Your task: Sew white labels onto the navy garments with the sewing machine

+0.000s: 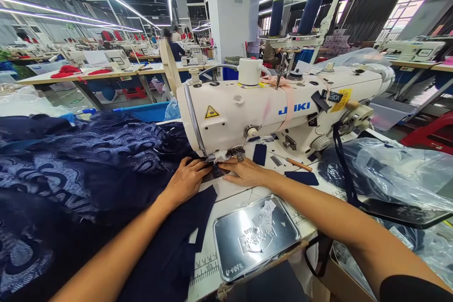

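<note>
A white JUKI sewing machine (pixel 233 108) stands in front of me, its needle area low at the left end of the arm. Navy patterned fabric (pixel 63 170) lies heaped to the left and runs up to the needle. My left hand (pixel 187 179) rests on the fabric just left of the presser foot, fingers stretched out. From the right, my right hand (pixel 244 171) reaches in close to the foot, fingers extended and thumb apart. A small dark bit of cloth shows between the hands. Some right fingertips are partly hidden under the machine head.
On the machine bed lie a shiny metal tin lid (pixel 256 236), a wooden-handled tool (pixel 299 165) and navy fabric pieces (pixel 260 154). Plastic-bagged cloth (pixel 396 170) sits at the right. Two navy thread cones (pixel 309 13) stand above. Other sewing tables and people are behind.
</note>
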Motion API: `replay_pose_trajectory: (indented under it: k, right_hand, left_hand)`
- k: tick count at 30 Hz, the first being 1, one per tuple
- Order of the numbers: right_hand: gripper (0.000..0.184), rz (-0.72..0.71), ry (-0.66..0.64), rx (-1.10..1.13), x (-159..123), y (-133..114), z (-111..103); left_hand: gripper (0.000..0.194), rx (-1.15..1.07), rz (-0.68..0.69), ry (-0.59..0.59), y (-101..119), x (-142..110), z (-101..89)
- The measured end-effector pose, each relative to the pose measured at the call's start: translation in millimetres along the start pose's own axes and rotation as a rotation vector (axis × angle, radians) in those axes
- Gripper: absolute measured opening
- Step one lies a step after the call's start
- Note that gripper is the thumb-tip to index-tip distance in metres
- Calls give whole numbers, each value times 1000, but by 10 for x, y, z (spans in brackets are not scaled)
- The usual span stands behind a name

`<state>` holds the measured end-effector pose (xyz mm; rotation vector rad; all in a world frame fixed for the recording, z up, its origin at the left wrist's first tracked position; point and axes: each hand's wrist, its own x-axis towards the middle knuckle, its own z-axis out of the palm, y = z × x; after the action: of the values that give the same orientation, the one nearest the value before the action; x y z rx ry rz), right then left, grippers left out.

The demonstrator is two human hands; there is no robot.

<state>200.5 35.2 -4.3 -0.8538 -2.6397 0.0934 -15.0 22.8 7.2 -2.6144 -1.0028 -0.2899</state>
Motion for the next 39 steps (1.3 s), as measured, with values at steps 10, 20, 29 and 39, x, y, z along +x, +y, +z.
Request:
replay_pose_trajectory:
  k: [10, 20, 29, 39]
  right_hand:
    - [45, 107, -73, -318, 57, -142, -79]
    - [22, -7, -216, -342, -124, -272, -202]
    - [15, -28, -196, -320, -84, -238, -158]
    - [18, -29, -182, -359, -60, -287, -73]
  left_hand:
    - [25, 307, -273, -102, 419, -2, -153]
    - [26, 201, -223, -58, 216, 92, -80]
    - [25, 189, -223, -27, 201, 82, -80]
    - [23, 205, -216, -56, 156, 106, -52]
